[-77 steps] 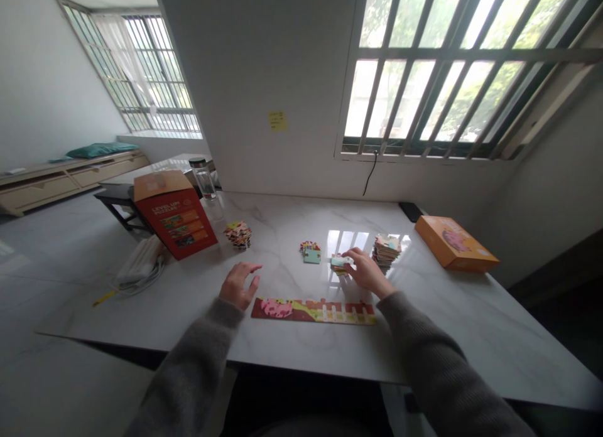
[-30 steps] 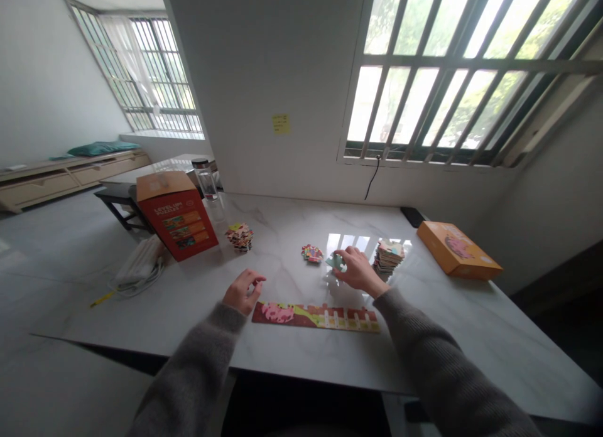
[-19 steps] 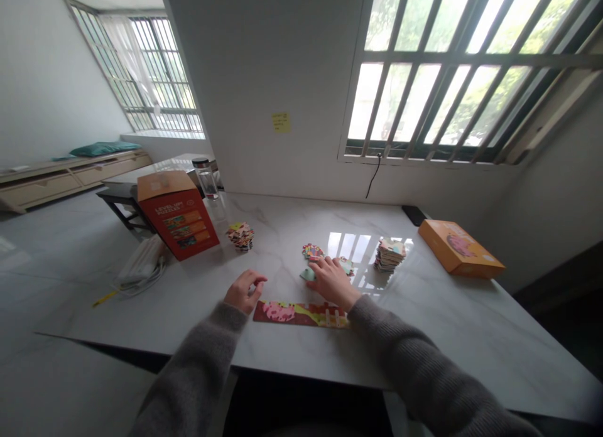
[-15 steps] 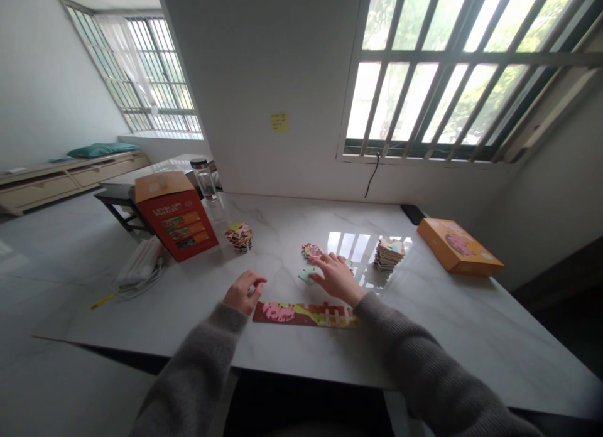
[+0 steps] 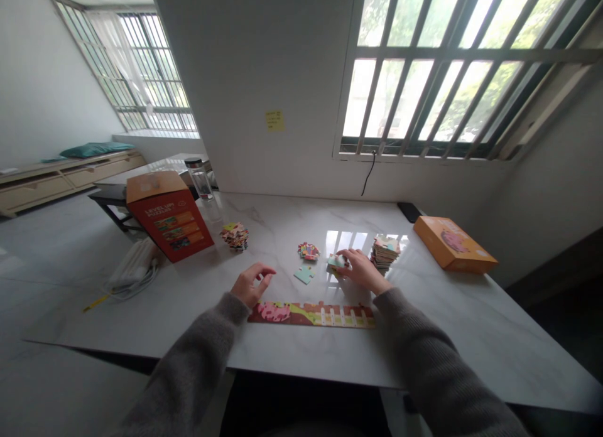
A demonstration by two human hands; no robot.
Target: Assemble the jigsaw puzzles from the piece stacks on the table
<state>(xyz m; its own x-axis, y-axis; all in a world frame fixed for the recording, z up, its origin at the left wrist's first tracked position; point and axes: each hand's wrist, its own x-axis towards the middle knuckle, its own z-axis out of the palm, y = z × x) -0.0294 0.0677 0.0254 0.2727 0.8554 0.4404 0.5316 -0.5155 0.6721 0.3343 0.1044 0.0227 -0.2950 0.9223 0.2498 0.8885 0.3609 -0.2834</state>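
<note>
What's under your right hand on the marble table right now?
The right hand arches over the marble table, its fingertips at a pale teal jigsaw piece. Whatever lies beneath the palm is hidden.

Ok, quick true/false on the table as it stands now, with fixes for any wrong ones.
1. The right hand has its fingers on a puzzle piece. True.
2. The left hand is holding a puzzle piece. False: it holds nothing and is just above the left end of the long puzzle strip.
3. The orange box stands on end. False: it lies flat.
4. A pale green piece lies on its own between the hands. True.
5. The tall stack of pieces is left of the red box. False: it is to the right of the red box, nearer the orange box.
</note>
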